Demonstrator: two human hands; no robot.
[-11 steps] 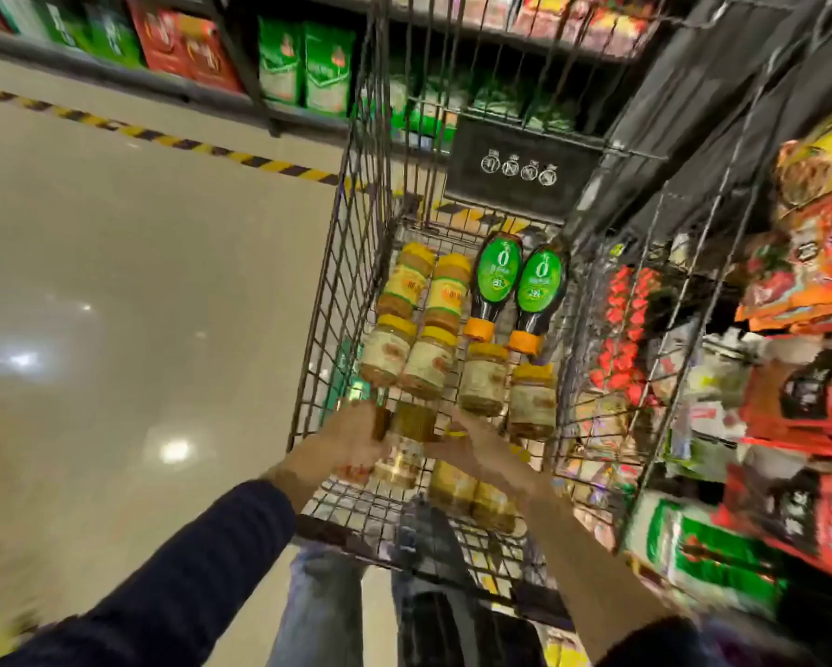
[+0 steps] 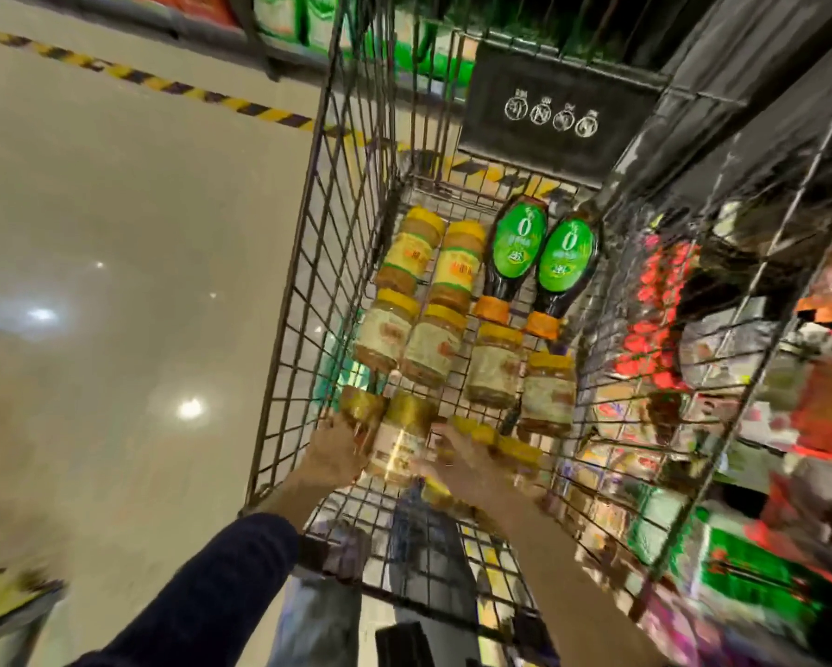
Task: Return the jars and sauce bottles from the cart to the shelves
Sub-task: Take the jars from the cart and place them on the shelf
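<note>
A wire shopping cart holds several yellow-lidded jars lying in rows, and two dark sauce bottles with green labels at its far end. My left hand is inside the near end of the cart, gripping a gold-lidded jar; a second gold-lidded jar lies between my hands. My right hand reaches in beside it and touches the near yellow-lidded jars; motion blur hides whether its fingers close round one.
Stocked shelves with red, orange and green packs run along the cart's right side. More shelving with green packs stands beyond the cart. Shiny floor with yellow-black hazard tape lies to the left.
Both hands have slid a little further into the cart among the near jars. The view has shifted slightly; the jars and bottles further in lie as before.
</note>
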